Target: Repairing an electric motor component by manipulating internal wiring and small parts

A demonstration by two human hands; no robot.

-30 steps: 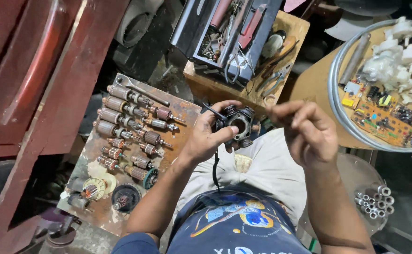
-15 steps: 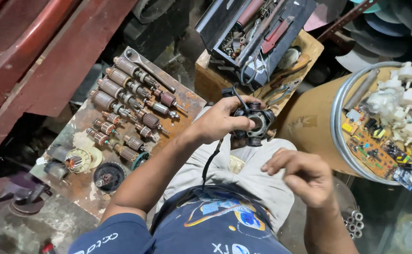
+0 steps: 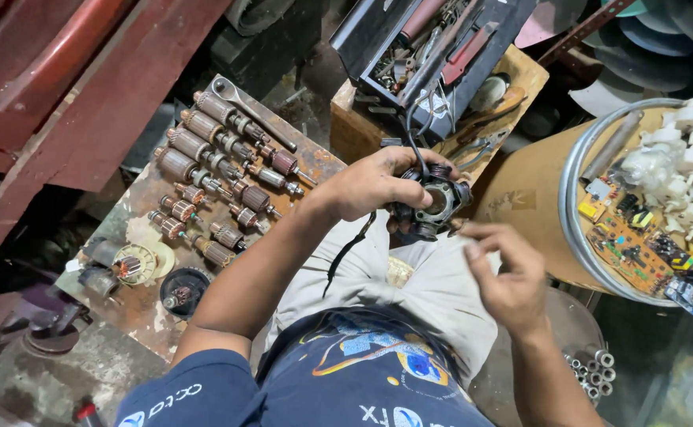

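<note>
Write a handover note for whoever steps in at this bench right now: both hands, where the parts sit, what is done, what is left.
Left hand: gripping the dark round motor housing above the lap, its black wire hanging down.
Right hand: empty, fingers loosely curled, just below and right of the housing, not touching it.
Parts: rows of armatures on the rusty board to the left; open toolbox ahead; tray of circuit boards to the right.
Done: housing is in hand, its centre open.
Left: cannot tell from this view.

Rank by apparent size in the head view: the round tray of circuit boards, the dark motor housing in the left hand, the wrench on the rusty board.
1. Round tray, clearly largest.
2. Motor housing and wrench: unsure; the wrench is longer but thinner, and the housing sits nearer the camera in the left hand.
</note>
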